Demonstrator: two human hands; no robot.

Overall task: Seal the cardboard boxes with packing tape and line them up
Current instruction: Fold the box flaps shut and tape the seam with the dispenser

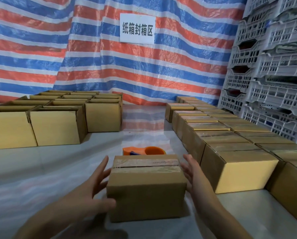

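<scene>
Brown open boxes (58,125): grouped far left on the white sheet (40,166), flaps up.
Left hand (92,188): fingers spread, at the taped box's left side.
Taped box (146,187): centre foreground, clear tape over its top seam.
Tape dispenser (144,150): orange, just behind that box.
Right hand (194,176): fingers straight, at the box's right side.
Sealed boxes (230,152): rows at right, beside stacked grey crates (273,83).

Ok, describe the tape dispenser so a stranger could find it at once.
Start at the white sign on the striped tarp and drop to the floor between the open boxes and the sealed rows. Just behind the lone taped box lies the dispenser, the only orange plastic thing among brown cardboard.
</scene>
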